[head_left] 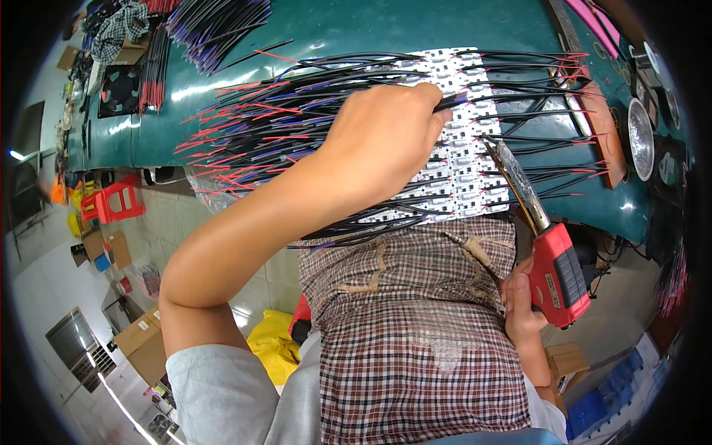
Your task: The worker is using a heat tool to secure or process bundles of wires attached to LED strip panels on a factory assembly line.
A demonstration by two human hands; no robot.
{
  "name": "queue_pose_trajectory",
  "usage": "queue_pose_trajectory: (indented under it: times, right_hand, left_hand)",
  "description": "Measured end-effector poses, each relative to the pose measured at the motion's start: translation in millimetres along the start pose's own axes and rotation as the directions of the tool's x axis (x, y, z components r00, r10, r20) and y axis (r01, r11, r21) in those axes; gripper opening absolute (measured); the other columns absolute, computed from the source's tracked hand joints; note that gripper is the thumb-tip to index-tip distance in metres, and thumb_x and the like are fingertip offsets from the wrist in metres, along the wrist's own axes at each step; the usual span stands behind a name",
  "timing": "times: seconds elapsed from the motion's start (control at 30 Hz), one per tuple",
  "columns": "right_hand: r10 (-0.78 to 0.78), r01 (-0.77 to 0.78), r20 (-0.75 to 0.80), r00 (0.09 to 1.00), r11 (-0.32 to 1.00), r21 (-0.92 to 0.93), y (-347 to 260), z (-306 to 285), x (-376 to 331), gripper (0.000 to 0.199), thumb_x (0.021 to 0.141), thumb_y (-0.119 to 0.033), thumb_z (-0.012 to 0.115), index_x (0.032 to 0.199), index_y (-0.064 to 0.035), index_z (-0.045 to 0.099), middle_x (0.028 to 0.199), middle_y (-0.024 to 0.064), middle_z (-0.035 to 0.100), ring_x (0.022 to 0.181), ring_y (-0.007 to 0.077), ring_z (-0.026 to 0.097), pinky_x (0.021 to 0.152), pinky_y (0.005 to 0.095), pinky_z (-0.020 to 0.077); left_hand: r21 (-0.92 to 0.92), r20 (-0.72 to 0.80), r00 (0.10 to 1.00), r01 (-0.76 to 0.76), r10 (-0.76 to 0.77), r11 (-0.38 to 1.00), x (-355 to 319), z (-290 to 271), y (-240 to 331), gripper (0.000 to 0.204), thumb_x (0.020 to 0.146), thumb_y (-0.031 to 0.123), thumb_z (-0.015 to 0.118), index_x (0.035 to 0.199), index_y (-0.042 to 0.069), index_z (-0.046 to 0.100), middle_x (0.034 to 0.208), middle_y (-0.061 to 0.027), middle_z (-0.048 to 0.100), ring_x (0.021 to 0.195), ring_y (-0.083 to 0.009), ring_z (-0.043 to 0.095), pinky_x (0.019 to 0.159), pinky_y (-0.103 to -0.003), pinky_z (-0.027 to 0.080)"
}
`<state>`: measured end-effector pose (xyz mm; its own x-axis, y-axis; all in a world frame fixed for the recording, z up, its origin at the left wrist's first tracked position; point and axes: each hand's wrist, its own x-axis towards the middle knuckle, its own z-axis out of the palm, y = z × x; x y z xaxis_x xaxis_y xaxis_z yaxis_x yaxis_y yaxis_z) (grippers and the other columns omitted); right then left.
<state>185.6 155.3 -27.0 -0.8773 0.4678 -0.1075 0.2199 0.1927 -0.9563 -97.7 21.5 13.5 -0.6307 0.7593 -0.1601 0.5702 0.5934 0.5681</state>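
Observation:
My left hand (386, 141) reaches over a panel of white circuit boards (467, 174), its fingers pinched on a black wire (454, 101). My right hand (522, 300) is wrapped round the red grip of a soldering gun (560, 278). The gun's metal barrel slants up and left, and its thin tip lies over the right part of the panel; whether it touches the board I cannot tell. Many black wires with red and blue ends (256, 137) fan out left of the panel, partly under my forearm. More black wires with red ends (552, 100) run off its right side.
Bundles of purple and black wires (219, 30) and a square black fan (121, 90) lie on the green table (356, 30). At the right are a wooden strip (608, 144) and a round metal dish (640, 139). A red stool (113, 202) stands on the floor at left.

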Motion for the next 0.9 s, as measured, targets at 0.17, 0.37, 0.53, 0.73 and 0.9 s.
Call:
queue_pose_trajectory:
  times: [0.17, 0.37, 0.53, 0.73, 0.9]
  right_hand:
    - [0.043, -0.037, -0.039, 0.998, 0.991, 0.129, -5.6, 0.2, -5.4, 0.031, 0.095, -0.006, 0.051, 0.123, 0.0065, 0.044, 0.073, 0.0047, 0.048, 0.047, 0.0056, 0.036, 0.047, 0.0213, 0.0337]
    - [0.154, -0.156, 0.025, 0.988, 0.982, 0.106, -9.1, -8.9, -7.7, 0.005, 0.092, -0.004, 0.055, 0.095, -0.0008, 0.056, 0.077, 0.0037, 0.055, 0.061, 0.0089, 0.050, 0.055, 0.0247, 0.0423]
    - [0.026, -0.023, 0.034, 0.999, 0.996, -0.087, 9.3, -8.6, -17.2, 0.026, 0.094, -0.006, 0.053, 0.118, 0.0038, 0.049, 0.066, 0.0009, 0.047, 0.047, 0.0054, 0.037, 0.048, 0.0213, 0.0347]
    - [0.023, -0.010, 0.116, 0.993, 0.994, -0.111, 8.7, -8.0, -15.0, 0.024, 0.095, -0.006, 0.053, 0.117, 0.0019, 0.051, 0.069, 0.0016, 0.050, 0.052, 0.0052, 0.042, 0.049, 0.0209, 0.0359]
    - [0.200, -0.175, 0.118, 0.973, 0.966, -0.190, 5.9, -9.1, -15.6, 0.023, 0.086, -0.007, 0.066, 0.107, 0.0006, 0.063, 0.094, 0.0127, 0.063, 0.084, 0.0242, 0.062, 0.073, 0.0363, 0.0499]
  left_hand:
    - [0.185, -0.384, 0.904, -0.125, 0.189, 0.975, -3.9, -29.5, 16.6, 0.020, 0.090, 0.020, 0.061, 0.100, 0.002, 0.064, 0.072, -0.0138, 0.061, 0.067, -0.0338, 0.060, 0.064, -0.040, 0.047]
    - [-0.016, -0.093, 0.995, 0.021, -0.023, 1.000, -25.4, -5.3, 23.0, 0.016, 0.079, 0.011, 0.067, 0.093, 0.004, 0.062, 0.070, -0.0129, 0.065, 0.062, -0.0287, 0.063, 0.059, -0.037, 0.048]
    - [0.025, -0.070, 0.994, 0.083, -0.081, 0.996, -25.8, 16.8, 11.3, 0.015, 0.078, 0.016, 0.067, 0.082, 0.002, 0.062, 0.068, -0.0142, 0.064, 0.061, -0.0322, 0.063, 0.059, -0.040, 0.048]
    - [0.106, -0.144, 0.989, -0.006, 0.021, 0.994, -27.0, 28.7, 7.8, 0.021, 0.078, 0.020, 0.071, 0.075, 0.002, 0.060, 0.064, -0.0125, 0.061, 0.061, -0.0315, 0.062, 0.058, -0.041, 0.048]
    - [0.122, -0.152, 0.987, -0.023, 0.042, 0.992, -26.1, 30.4, 8.1, 0.022, 0.077, 0.021, 0.071, 0.072, 0.002, 0.060, 0.065, -0.0124, 0.061, 0.062, -0.0316, 0.062, 0.058, -0.041, 0.049]
